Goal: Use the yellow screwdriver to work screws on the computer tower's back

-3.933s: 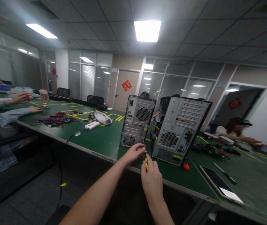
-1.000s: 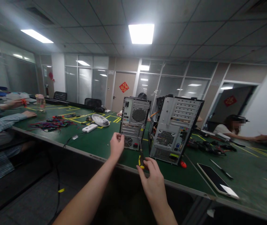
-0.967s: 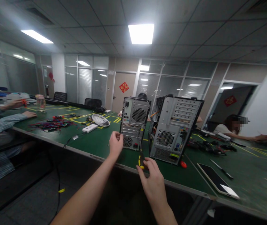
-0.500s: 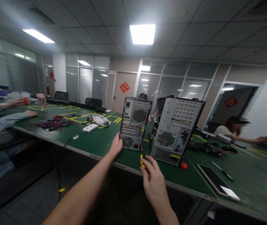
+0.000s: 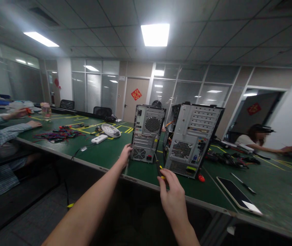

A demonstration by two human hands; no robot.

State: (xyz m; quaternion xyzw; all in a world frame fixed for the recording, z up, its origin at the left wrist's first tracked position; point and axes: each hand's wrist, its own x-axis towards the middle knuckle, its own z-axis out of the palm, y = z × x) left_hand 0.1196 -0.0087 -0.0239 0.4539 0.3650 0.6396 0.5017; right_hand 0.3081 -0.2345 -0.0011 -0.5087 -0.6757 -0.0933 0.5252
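Head view: my right hand [image 5: 172, 187] grasps the screwdriver [image 5: 158, 166] at the lower right of the left tower [image 5: 142, 140]; my left hand [image 5: 125, 154] touches its left edge, hold unclear; rear panel [image 5: 149, 115] in place, further progress unreadable

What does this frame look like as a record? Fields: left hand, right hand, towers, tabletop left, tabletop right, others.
left hand: appears to touch the smaller tower at its left side
right hand: holds a black-and-yellow screwdriver; tip contact unclear
towers: both upright; larger tower on the right
tabletop left: wire pile, white device, bottle
tabletop right: phone, slim tool, black cables
others: plaid sleeves far left; person far right
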